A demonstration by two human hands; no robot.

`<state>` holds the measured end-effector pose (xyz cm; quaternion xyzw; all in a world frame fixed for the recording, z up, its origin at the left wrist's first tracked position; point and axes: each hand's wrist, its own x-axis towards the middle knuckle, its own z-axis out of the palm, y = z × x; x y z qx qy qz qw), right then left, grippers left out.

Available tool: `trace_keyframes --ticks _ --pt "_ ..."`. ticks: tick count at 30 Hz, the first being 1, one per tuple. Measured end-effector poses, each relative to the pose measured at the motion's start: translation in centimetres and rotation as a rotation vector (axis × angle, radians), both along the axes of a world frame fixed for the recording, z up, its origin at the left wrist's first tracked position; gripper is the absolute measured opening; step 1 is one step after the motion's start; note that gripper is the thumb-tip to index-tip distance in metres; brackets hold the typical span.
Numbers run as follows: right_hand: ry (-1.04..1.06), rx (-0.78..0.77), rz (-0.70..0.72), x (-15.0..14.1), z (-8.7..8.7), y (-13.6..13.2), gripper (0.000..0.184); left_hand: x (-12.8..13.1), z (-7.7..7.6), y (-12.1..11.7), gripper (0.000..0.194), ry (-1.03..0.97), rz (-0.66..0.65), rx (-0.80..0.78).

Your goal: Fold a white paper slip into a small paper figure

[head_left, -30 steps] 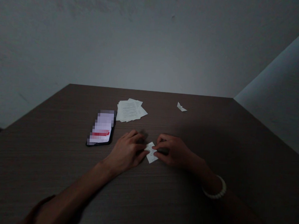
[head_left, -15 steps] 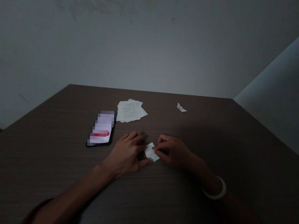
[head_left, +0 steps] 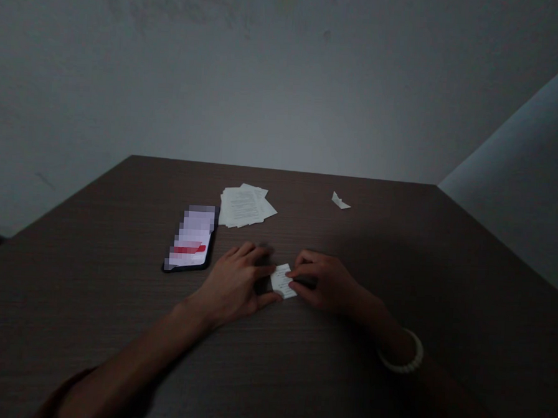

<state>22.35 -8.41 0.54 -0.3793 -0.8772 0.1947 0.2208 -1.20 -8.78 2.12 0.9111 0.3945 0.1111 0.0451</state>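
Note:
A small, squarish piece of printed paper lies on the dark wooden table between my hands. My left hand grips its left side, with the forefinger at the upper left and the thumb at the lower left corner. From the other side my right hand pinches the paper's right edge with curled fingers. A pale bracelet circles my right wrist. Whether the paper is one layer or folded over, I cannot tell.
A stack of printed paper sheets lies at the back left. A phone with its screen lit is in front of it. Towards the back right stands a small folded paper boat. The table meets a grey wall behind.
The paper has turned slightly between my fingers and sits a little further up and left. Both hands keep their hold. The whole view has shifted very slightly.

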Motion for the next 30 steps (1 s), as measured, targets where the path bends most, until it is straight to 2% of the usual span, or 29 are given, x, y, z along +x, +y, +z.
trace_keyframes --ticks 9,16,30 --pt "-0.057 0.009 -0.128 -1.0 0.2 -0.6 0.028 -0.2 -0.5 0.2 0.049 -0.008 -0.002 -0.005" --pt "-0.052 -0.034 -0.115 -0.9 0.4 -0.6 0.032 -0.3 -0.5 0.2 0.048 -0.019 0.003 -0.016" --pt "-0.044 -0.146 -0.11 0.3 0.6 0.2 0.028 -0.1 -0.1 0.1 0.047 -0.023 0.012 -0.052"
